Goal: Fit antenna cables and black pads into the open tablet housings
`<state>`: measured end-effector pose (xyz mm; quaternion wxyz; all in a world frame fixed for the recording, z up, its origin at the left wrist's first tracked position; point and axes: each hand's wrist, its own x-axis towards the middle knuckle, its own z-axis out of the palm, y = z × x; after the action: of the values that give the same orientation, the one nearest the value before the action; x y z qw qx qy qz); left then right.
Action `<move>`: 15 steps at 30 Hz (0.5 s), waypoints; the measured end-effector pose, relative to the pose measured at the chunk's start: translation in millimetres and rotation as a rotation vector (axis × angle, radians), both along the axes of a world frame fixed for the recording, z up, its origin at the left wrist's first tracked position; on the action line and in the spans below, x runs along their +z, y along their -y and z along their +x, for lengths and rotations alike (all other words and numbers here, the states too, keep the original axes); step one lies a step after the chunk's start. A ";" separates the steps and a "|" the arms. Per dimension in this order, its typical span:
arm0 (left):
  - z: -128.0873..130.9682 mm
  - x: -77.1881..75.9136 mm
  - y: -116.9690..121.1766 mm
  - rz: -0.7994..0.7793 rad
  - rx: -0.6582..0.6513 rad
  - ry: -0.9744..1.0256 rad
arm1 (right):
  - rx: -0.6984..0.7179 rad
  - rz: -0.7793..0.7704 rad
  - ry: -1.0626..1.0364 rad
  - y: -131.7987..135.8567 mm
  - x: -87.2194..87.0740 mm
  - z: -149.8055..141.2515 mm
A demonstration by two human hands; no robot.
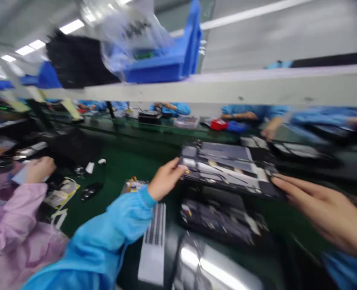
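Between my two hands is an open laptop chassis (227, 163), tilted, its grey flat packs, black strips and cables exposed. My left hand (167, 178) pinches its left edge, thumb on top. At its right end, my right hand (320, 205) grips the corner with the fingers stretched along it. Beneath it, on the dark green bench, lies a similar dark chassis (217, 215), blurred. Nearer to me is a glossy silver and black unit (214, 270). A narrow silver keyboard part (153, 245) lies below my left forearm.
A co-worker's hand (41, 169) in a pink sleeve is at the left. A black computer mouse (91, 191) lies on the bench. A white shelf (196, 90) with a blue bin (157, 70) spans above. Several people in blue work beyond it.
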<state>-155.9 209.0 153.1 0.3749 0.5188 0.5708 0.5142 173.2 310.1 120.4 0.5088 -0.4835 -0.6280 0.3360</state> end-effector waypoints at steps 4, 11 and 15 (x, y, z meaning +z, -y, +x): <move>-0.6 -13.9 130.0 -0.090 0.008 -0.036 | -0.083 -0.125 0.072 149.7 6.7 5.5; 24.0 -132.9 247.7 -0.271 -0.077 -0.187 | -0.231 -0.289 0.183 297.3 -118.1 27.0; 41.4 -163.1 235.6 -0.167 -0.060 -0.337 | -0.281 -0.164 0.366 288.5 -148.0 36.8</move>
<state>-114.4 -26.6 -10.0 0.3309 0.5816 0.6504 0.3595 210.0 21.6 -27.6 0.3875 -0.6586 -0.6069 0.2188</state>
